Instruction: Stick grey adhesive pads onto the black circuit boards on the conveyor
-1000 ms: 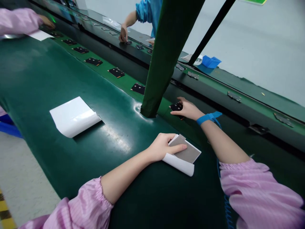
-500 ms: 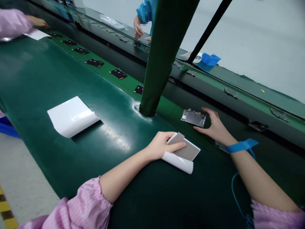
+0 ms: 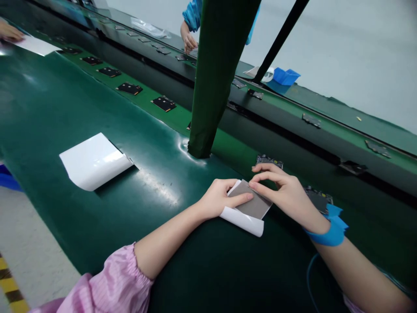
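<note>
My left hand [image 3: 221, 198] grips a small grey sheet [image 3: 250, 206] on white backing, thumb flat on top of it. The glossy white backing [image 3: 243, 221] curls up along the near edge. My right hand [image 3: 276, 187] has thumb and index finger pinched together at the grey sheet's upper right edge; whatever lies between the fingertips is too small to make out. Just beyond those fingers a circuit board [image 3: 269, 161] lies on the green belt, partly covered by them. Another circuit board [image 3: 319, 199] lies behind my right wrist, which wears a blue strap [image 3: 327, 234].
A curled white sheet [image 3: 94, 161] lies on the green table to the left. Several black boards [image 3: 129, 88] line the belt. A green post [image 3: 213, 87] rises mid-table. Across the line are a blue box [image 3: 286, 76] and a co-worker's hand [image 3: 189, 43]; another person's hand [image 3: 9, 32] is at far left.
My right hand has left the circuit board on the belt and come left and nearer, to the grey sheet's edge. My left hand holds nearly the same place. Boards on the belt have shifted slightly.
</note>
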{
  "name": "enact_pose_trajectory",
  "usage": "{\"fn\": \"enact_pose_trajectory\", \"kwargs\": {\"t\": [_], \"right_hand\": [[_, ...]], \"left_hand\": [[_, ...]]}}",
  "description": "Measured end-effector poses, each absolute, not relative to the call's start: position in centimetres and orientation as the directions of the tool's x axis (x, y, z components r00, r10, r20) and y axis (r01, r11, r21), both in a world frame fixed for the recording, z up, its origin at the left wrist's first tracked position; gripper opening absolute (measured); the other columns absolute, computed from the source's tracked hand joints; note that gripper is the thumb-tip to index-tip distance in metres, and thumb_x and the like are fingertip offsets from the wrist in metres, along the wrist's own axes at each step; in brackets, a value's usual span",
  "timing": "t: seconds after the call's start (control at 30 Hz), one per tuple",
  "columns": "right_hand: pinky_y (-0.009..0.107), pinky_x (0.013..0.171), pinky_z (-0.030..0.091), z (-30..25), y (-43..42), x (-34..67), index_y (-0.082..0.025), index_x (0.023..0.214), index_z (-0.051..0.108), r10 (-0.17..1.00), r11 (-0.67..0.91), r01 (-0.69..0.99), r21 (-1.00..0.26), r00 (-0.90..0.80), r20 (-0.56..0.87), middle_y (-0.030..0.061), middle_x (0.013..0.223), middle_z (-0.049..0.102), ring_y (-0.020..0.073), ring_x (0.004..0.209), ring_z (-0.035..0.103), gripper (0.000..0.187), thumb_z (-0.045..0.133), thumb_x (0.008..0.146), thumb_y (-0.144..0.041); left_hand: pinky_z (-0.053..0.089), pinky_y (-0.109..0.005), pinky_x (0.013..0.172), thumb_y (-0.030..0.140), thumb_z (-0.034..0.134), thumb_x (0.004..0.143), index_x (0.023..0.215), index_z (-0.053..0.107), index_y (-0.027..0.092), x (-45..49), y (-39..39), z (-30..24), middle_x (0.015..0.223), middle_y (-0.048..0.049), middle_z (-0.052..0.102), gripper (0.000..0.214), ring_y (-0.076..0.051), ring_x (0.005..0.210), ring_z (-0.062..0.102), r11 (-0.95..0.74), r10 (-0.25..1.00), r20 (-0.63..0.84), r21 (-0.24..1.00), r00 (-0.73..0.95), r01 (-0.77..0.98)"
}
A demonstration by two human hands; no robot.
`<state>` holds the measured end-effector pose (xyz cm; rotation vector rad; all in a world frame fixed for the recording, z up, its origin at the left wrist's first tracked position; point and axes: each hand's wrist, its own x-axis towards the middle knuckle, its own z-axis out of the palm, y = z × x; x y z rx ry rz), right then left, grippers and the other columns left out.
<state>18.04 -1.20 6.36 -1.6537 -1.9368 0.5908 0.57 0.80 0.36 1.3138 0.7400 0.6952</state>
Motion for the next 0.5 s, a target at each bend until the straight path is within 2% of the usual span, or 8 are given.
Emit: {"fn": "enact_pose_trajectory", "kwargs": {"t": [0.23,0.5], "right_hand": [[0.044,0.089,0.048,6.08,-1.0,18.94,-0.025,0.073,0.069,0.995,0.078,0.747,-0.66,-0.103,0.001,0.0084,0.111,0.063,0.0293,0.107,0.059,0.038,0.06,0.076,-0.061],[0.04,0.079,0.052,6.39,-1.12,18.86,-0.024,0.072,0.068,0.987,0.026,0.729,-0.684,-0.128,-0.099,0.0095,0.118,0.059,0.0289,0.104,0.059,0.041,0.058,0.077,-0.064]], "left_hand": [[0.03,-0.022,0.054,0.045,0.066,0.075,0.066,0.052,0.015,0.59,0.85,0.17,0.062,0.0034,0.048,0.034,-0.009,0.06,0.041,0.107,0.798,-0.055,0.993,0.6,-0.051],[0.03,-0.023,0.054,0.047,0.066,0.074,0.064,0.05,0.016,0.6,0.81,0.32,0.062,0.0034,0.047,0.036,-0.01,0.059,0.041,0.105,0.802,-0.075,0.994,0.593,-0.015]]}}
